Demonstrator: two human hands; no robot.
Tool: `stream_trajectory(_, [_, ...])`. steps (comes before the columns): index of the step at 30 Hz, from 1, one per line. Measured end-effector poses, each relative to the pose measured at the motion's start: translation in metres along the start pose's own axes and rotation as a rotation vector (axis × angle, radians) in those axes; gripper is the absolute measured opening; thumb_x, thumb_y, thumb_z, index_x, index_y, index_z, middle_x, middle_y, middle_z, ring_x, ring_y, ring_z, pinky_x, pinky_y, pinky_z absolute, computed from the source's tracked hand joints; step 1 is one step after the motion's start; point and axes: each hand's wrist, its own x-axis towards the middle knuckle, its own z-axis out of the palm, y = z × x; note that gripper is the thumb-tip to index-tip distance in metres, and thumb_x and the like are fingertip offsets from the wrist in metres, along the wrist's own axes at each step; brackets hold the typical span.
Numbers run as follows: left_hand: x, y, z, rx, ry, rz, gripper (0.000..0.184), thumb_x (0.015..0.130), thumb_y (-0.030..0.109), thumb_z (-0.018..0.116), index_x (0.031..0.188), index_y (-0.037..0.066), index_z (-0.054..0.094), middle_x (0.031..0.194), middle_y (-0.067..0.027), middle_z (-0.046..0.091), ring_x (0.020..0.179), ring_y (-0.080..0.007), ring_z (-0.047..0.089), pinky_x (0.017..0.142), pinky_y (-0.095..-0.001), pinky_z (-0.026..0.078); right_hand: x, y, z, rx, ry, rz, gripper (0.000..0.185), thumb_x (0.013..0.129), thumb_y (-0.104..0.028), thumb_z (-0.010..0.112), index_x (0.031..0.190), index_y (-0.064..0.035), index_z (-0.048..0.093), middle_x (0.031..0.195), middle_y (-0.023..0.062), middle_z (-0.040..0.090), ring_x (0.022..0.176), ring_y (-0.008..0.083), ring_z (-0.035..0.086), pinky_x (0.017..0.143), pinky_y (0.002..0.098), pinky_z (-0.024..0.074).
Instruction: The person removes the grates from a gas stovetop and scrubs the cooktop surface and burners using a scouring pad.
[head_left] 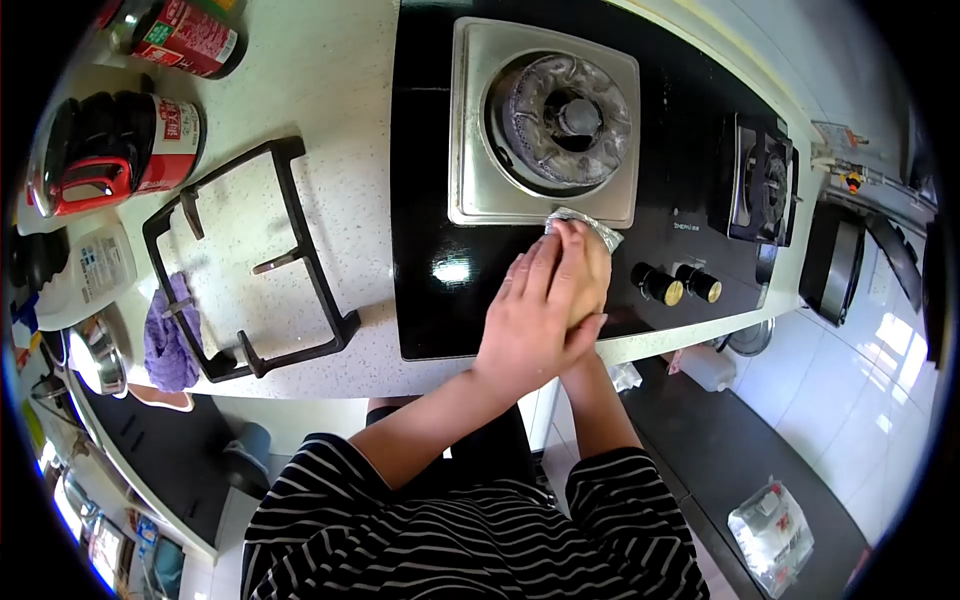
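Silvery crumpled foil (609,236) | I see it jutting ahead of the right hand (598,272), at the steel burner plate's (470,200) near edge | left hand (532,305) laid on top | can't tell if either grips it

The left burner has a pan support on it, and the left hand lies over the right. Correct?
No: the head view shows the black pan support on the countertop, off the left burner. The left hand is indeed over the right hand.

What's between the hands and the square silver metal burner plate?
In the head view, a crinkled silver foil-like piece pokes out there, at the near edge of the plate.
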Motion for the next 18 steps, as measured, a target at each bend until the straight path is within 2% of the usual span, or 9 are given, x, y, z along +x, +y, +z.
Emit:
stream_trajectory(1, [0.004,0.003,-0.001,-0.019,0.003,0.006,0.085,0.081,0.031,0.074,0.148,-0.007,0.037,0.141,-0.0295,0.047,0.122,-0.0449,0.054,0.108,-0.0491,0.043,0.000,0.002,0.000,0.046,0.029,0.024,0.036,0.086,-0.019,0.068,0.118,-0.0032,0.066,0.118,0.0142,0.064,0.112,0.0332,0.060,0.095,0.0437,0.0476])
stream_trajectory(2, [0.005,0.004,-0.007,0.021,0.011,0.022,0.084,0.081,0.031,0.074,0.146,-0.007,0.039,0.141,-0.0293,0.048,0.123,-0.0443,0.054,0.108,-0.0483,0.044,-0.003,0.004,0.009,0.289,0.056,0.181,0.035,0.087,-0.019,0.067,0.118,-0.0014,0.066,0.119,0.0146,0.063,0.111,0.0330,0.059,0.096,0.0433,0.0476])
stream_trajectory(3, [0.006,0.002,-0.012,0.035,0.018,0.006,0.081,0.082,0.030,0.074,0.146,-0.008,0.039,0.142,-0.0305,0.047,0.127,-0.0453,0.052,0.109,-0.0489,0.043,0.010,-0.014,0.006,0.153,0.089,0.089,0.035,0.090,-0.019,0.063,0.119,-0.0003,0.065,0.120,0.0148,0.062,0.111,0.0337,0.059,0.095,0.0424,0.0478])
stream_trajectory(7, [0.008,-0.018,-0.042,0.008,0.113,-0.066,0.075,0.084,0.022,0.069,0.145,-0.010,0.039,0.148,-0.0326,0.041,0.137,-0.0477,0.042,0.113,-0.0491,0.039,0.026,-0.049,0.023,0.167,-0.020,-0.048,0.034,0.091,-0.017,0.063,0.118,0.0028,0.064,0.121,0.0168,0.062,0.112,0.0322,0.060,0.098,0.0419,0.0468])
stream_trajectory(9, [0.012,-0.017,-0.048,0.058,0.134,-0.100,0.072,0.083,0.022,0.069,0.141,-0.011,0.042,0.146,-0.0316,0.043,0.133,-0.0459,0.047,0.112,-0.0477,0.041,0.030,-0.053,0.026,0.179,-0.069,-0.065,0.035,0.091,-0.017,0.063,0.119,0.0026,0.063,0.122,0.0167,0.062,0.112,0.0324,0.060,0.098,0.0421,0.0468])
stream_trajectory(11, [0.018,-0.016,-0.038,-0.041,0.125,-0.058,0.069,0.083,0.020,0.069,0.140,-0.009,0.044,0.146,-0.0312,0.043,0.134,-0.0443,0.047,0.110,-0.0450,0.043,0.025,-0.040,0.017,0.165,-0.078,-0.063,0.035,0.091,-0.018,0.062,0.120,0.0024,0.063,0.122,0.0167,0.062,0.113,0.0327,0.060,0.098,0.0423,0.0467])
stream_trajectory(13, [0.024,-0.011,-0.029,-0.093,0.078,-0.005,0.070,0.083,0.019,0.070,0.142,-0.008,0.044,0.146,-0.0310,0.044,0.131,-0.0471,0.049,0.109,-0.0460,0.044,0.022,-0.025,0.010,0.113,-0.045,-0.030,0.036,0.091,-0.018,0.062,0.120,0.0022,0.063,0.123,0.0167,0.062,0.113,0.0329,0.060,0.098,0.0425,0.0467])
stream_trajectory(15, [0.030,-0.006,-0.019,-0.134,0.105,0.011,0.068,0.083,0.021,0.071,0.140,-0.006,0.047,0.144,-0.0291,0.047,0.131,-0.0464,0.050,0.108,-0.0460,0.045,0.022,-0.017,0.005,0.068,-0.007,0.012,0.036,0.091,-0.019,0.061,0.121,0.0020,0.063,0.123,0.0167,0.062,0.114,0.0332,0.059,0.098,0.0427,0.0467])
stream_trajectory(18, [0.028,-0.014,-0.032,-0.037,0.047,0.035,0.063,0.083,0.021,0.070,0.137,-0.005,0.049,0.145,-0.0288,0.047,0.132,-0.0455,0.049,0.109,-0.0452,0.044,0.027,-0.036,0.019,0.113,-0.020,-0.008,0.037,0.091,-0.019,0.061,0.121,0.0016,0.062,0.124,0.0166,0.061,0.115,0.0336,0.059,0.098,0.0431,0.0466])
